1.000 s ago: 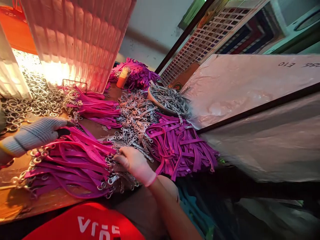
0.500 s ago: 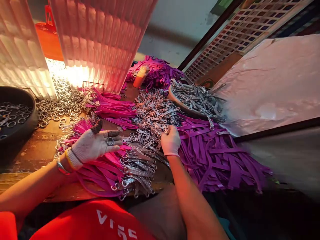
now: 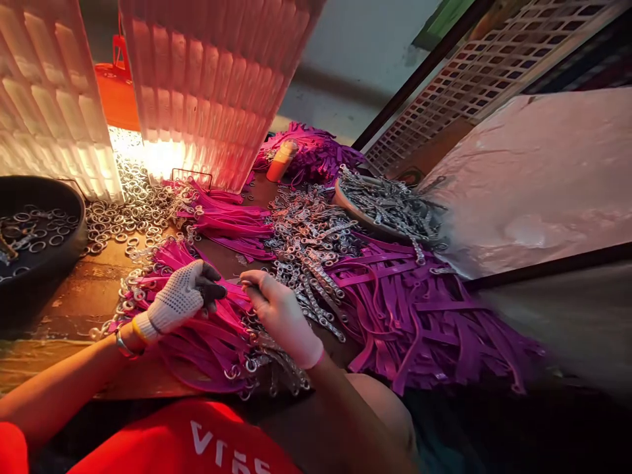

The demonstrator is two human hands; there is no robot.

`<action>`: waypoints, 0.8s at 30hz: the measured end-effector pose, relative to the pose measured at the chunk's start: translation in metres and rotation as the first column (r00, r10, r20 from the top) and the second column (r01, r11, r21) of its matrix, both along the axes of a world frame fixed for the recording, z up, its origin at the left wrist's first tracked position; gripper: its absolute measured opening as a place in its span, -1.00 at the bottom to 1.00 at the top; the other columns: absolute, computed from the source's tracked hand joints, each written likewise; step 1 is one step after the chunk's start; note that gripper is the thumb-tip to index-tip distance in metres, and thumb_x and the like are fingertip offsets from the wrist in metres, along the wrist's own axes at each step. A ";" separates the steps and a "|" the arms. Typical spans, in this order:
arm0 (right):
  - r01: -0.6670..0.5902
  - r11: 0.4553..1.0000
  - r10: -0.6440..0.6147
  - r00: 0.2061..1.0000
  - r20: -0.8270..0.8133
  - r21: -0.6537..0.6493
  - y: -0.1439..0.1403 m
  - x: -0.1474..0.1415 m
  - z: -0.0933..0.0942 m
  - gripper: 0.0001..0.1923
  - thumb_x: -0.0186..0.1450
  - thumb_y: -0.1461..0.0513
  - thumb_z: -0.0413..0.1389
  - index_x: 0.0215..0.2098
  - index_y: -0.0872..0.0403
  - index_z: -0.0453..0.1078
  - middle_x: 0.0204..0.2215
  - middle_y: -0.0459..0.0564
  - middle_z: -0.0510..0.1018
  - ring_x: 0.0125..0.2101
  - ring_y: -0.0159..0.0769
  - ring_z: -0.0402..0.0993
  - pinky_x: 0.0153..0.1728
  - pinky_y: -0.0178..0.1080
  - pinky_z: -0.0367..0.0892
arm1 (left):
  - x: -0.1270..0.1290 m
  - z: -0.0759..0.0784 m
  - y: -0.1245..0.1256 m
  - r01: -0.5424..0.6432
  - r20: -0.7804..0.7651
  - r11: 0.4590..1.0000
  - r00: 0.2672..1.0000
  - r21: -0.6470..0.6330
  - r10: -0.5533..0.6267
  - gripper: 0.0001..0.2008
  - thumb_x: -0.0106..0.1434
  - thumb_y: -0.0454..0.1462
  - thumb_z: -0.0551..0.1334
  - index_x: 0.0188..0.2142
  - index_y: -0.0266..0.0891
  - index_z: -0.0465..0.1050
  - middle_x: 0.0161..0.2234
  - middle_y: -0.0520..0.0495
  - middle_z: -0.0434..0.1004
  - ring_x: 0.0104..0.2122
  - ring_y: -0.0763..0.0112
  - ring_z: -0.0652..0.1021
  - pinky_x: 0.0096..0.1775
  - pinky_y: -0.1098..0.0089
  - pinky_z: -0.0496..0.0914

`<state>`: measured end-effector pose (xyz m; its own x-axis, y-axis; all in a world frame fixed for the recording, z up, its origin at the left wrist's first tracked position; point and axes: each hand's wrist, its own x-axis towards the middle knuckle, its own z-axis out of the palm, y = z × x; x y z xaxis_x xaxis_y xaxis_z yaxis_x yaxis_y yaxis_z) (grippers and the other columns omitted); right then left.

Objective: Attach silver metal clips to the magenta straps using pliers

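My left hand and right hand pinch together over the pink straps, fingertips meeting. What they grip is too small to tell; clips lie just beside for reach.

Worn wooden bench before me, surface scuffed. On it: black bowl of rings at my far left; loose steel rings beside bowl; pink straps mid-bench; second pink strap bundle at near edge; heap of metal clasps centre; purple straps right; dish of clasps beyond; orange bottle at back.
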<state>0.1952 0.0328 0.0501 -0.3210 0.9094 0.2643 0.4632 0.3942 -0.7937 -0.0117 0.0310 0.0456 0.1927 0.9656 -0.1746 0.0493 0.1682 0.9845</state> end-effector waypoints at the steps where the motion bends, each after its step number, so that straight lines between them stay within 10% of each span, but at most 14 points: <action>1: -0.017 0.998 0.014 0.999 0.045 0.054 -0.002 -0.004 0.001 -0.77 0.42 0.24 0.01 0.00 0.01 0.41 -0.10 0.02 0.58 -0.06 -0.25 0.50 0.03 -0.18 0.37 | 0.000 -0.003 0.000 0.006 -0.034 0.999 0.999 0.037 -0.004 -0.82 0.20 -0.27 0.30 -0.23 -0.28 0.37 -0.54 0.02 0.52 -0.59 0.44 0.51 -0.57 0.48 0.40; 9: -0.050 0.982 -0.027 0.916 0.401 0.180 -0.011 -0.024 0.002 -0.70 0.47 0.24 -0.04 0.12 0.10 0.36 -0.15 0.10 0.54 -0.16 -0.19 0.50 -0.14 -0.21 0.37 | 0.003 -0.002 0.001 0.078 0.021 0.989 0.996 0.128 -0.082 -0.83 0.19 -0.32 0.25 -0.20 -0.26 0.37 -0.41 -0.02 0.55 -0.51 0.45 0.54 -0.48 0.45 0.46; 17: 0.110 0.989 -0.144 0.802 0.580 0.094 -0.010 -0.021 0.018 -0.76 0.41 0.16 -0.01 -0.31 0.03 0.45 -0.42 -0.02 0.60 -0.37 -0.25 0.52 -0.34 -0.29 0.19 | 0.029 0.017 0.012 0.060 0.217 0.995 0.975 -0.074 -0.042 -0.70 -0.03 -0.36 0.21 -0.27 -0.17 0.19 -0.59 0.14 0.38 -0.73 0.54 0.34 -0.72 0.58 0.17; 21: 0.234 0.972 -0.208 0.901 0.381 -0.024 -0.009 -0.001 0.004 -0.78 0.42 0.13 -0.01 -0.26 0.05 0.42 -0.43 -0.07 0.56 -0.41 -0.31 0.45 -0.37 -0.31 0.16 | 0.052 0.015 0.038 0.124 0.224 0.984 0.970 -0.126 -0.094 -0.70 -0.05 -0.35 0.20 -0.26 -0.17 0.22 -0.53 0.08 0.40 -0.68 0.53 0.35 -0.68 0.55 0.16; 24: 0.390 0.915 -0.388 0.921 0.038 -0.099 -0.001 0.023 -0.008 -0.70 0.44 0.07 -0.04 -0.37 0.02 0.34 -0.50 -0.17 0.42 -0.46 -0.38 0.31 -0.38 -0.33 0.16 | 0.073 0.006 0.087 0.335 -0.117 0.942 0.937 0.031 -0.329 -0.82 0.05 -0.37 0.17 -0.29 -0.21 0.37 -0.52 -0.02 0.44 -0.58 0.41 0.43 -0.54 0.45 0.27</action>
<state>0.2185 0.0315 0.0417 0.0600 0.9853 0.1602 0.5773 0.0967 -0.8108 0.0614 0.1180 0.0521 0.4862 0.8579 -0.1661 0.2006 0.0754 0.9768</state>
